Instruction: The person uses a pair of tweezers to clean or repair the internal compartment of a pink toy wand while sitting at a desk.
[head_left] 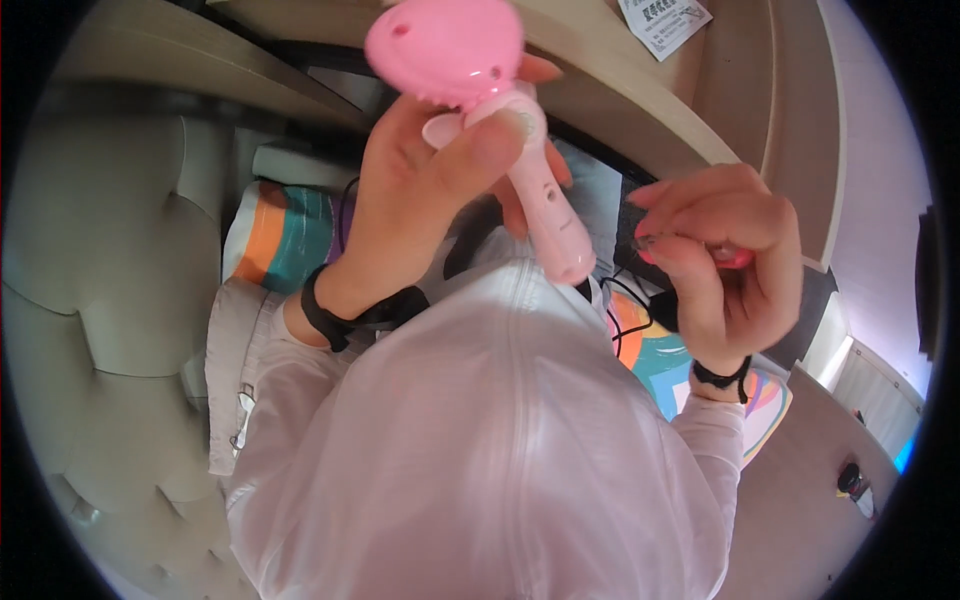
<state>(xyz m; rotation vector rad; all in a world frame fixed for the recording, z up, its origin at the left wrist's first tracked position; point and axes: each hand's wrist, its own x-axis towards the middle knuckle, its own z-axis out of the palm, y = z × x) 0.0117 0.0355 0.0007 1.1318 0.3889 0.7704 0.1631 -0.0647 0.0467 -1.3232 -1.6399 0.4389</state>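
Observation:
My left hand (420, 175) is closed round the neck of a pink plastic handheld toy (560, 235), with the thumb pressed on its pale handle. The toy tilts, its glossy rounded head (445, 45) up and its handle pointing down toward my jacket. Small screw holes show in the head and the handle. To the right and apart from the toy, my right hand (735, 250) pinches a small dark metallic piece (646, 242) between thumb and fingers. Something red (735, 257) shows inside its curled fingers; most of it is hidden, so its kind is unclear.
A curved wooden desk edge (640, 105) runs ahead, with a printed paper sheet (665, 22) on it. A tufted grey seat (130, 270) is at left. Colourful cushions (262, 240) lie beside me, and a black cable (630, 325) hangs near my right wrist.

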